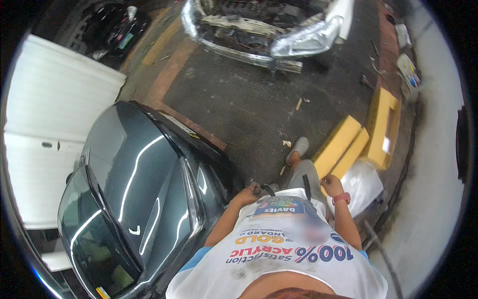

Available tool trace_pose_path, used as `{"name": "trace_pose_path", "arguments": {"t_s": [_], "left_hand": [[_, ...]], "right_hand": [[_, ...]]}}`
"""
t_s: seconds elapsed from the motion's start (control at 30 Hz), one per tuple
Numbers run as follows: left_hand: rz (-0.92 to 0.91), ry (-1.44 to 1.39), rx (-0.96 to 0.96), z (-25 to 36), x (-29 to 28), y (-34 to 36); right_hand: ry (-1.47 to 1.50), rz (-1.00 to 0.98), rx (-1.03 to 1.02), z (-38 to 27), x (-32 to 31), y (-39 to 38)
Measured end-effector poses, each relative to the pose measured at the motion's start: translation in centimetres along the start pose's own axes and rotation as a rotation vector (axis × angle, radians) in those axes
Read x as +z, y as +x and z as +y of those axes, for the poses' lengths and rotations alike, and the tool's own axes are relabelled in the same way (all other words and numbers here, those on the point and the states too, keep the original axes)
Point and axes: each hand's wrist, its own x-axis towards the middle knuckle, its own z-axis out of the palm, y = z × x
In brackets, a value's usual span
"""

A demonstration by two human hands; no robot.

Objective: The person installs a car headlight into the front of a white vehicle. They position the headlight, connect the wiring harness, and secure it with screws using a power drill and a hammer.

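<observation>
Car, wearer's ten o'clock: careless left swing might scratch paint! Left hand curled round small dark object, eleven o'clock; right hand half-curled, hold unclear, by box, one o'clock.

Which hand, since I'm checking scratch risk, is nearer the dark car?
Left: the left hand is beside the dark car, the right hand farther off by a yellow box.

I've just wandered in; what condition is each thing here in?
Left hand: fingers bent at a small dark object; grip unclear
Right hand: fingers bent; holding anything, unclear
Red wristband: worn
Grey shoe: worn
Dark car: hood shut
White car: front stripped, engine bay exposed
Its headlight: in place
White plastic: crumpled
</observation>
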Motion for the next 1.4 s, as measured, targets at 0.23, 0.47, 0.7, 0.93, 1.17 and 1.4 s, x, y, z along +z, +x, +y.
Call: {"name": "trace_pose_path", "arguments": {"t_s": [0.23,0.47,0.7,0.93,1.17,1.4], "left_hand": [[-0.016,-0.031,-0.022,12.1,-5.9,12.4],[-0.01,0.14,0.154,29.6,-14.3,22.5],[-0.15,0.11,0.214,46.5,-21.2,29.5],[-0.342,0.285,0.287,55.8,-26.2,42.9],[-0.565,0.476,0.313,61.4,-29.7,51.7],[-0.532,0.356,0.302,61.0,-29.9,57.1]], "right_hand": [[-0.042,-0.117,0.003,4.2,-4.9,14.6],[0.091,-0.019,0.237,6.1,-18.2,24.0],[0.152,0.214,0.335,11.1,-27.9,32.9],[0.248,0.189,0.81,16.7,-27.8,32.4],[0.303,0.195,1.102,14.4,-25.7,29.4],[0.28,0.139,0.996,12.4,-34.1,38.7]]}}
